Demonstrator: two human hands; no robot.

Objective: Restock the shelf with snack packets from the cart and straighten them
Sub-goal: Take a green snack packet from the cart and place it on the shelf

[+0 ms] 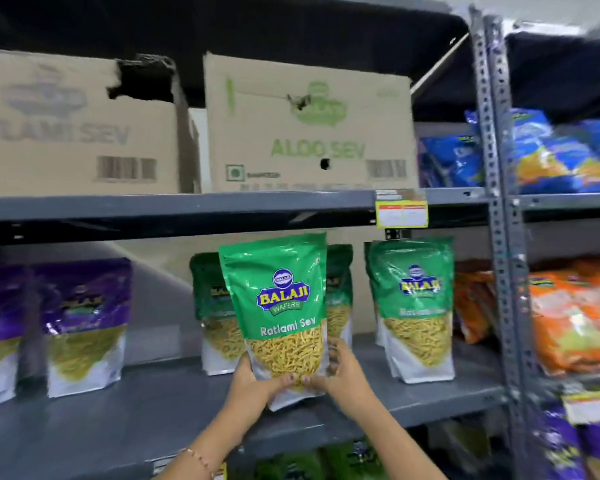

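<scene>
Both hands, the left hand [253,384] and the right hand [340,375], squeeze only the bottom of the green snack packet [278,306] held up over the shelf [136,420], so its tall top above the hands could flop and knock over the packets behind [215,323].

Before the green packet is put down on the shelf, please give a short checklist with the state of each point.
1. Both hands, left hand and right hand, grip the Ratlami Sev packet: ok.
2. Packet label faces out: ok.
3. Packet upright: not ok, slightly tilted.
4. Packet resting on the grey shelf: not ok, it is held above.
5. Green packet behind matches: ok.
6. Depth left behind it: cannot tell.
</scene>
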